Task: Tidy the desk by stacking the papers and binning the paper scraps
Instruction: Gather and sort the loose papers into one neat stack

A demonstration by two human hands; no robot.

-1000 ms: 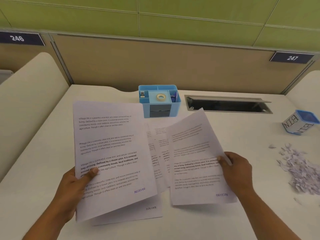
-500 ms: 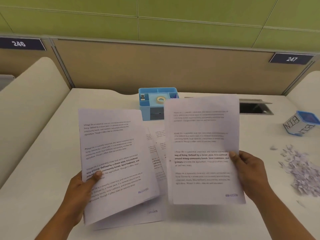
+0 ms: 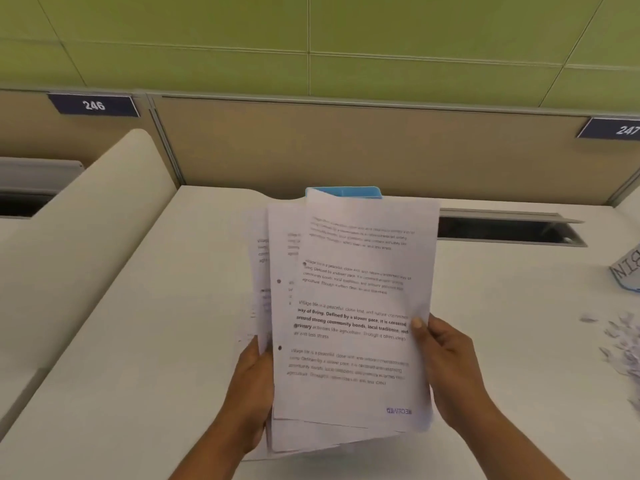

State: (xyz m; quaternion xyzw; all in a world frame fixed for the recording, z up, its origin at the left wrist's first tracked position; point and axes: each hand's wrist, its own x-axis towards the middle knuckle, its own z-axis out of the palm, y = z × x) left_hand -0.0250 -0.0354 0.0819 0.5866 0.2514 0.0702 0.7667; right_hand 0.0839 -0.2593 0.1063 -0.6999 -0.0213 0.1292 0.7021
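Several printed sheets now overlap in one loose, fanned stack of papers (image 3: 349, 317) raised above the white desk (image 3: 156, 341). My left hand (image 3: 251, 393) grips the stack's left edge, with its fingers hidden behind the sheets. My right hand (image 3: 446, 358) holds the right edge, thumb on the front of the top sheet. A pile of paper scraps (image 3: 623, 344) lies on the desk at the far right. The white bin (image 3: 628, 271) with a blue rim and "BIN" written on it shows partly at the right edge.
A blue desk organiser (image 3: 343, 192) peeks out behind the papers. A cable slot (image 3: 505, 230) opens in the desk at the back right. A beige partition (image 3: 346, 150) closes the back, and a curved divider (image 3: 86, 220) stands on the left.
My right hand swung its sheet left onto the sheets in my left hand, and both hands now hold them as one fanned stack. The view shifted left.
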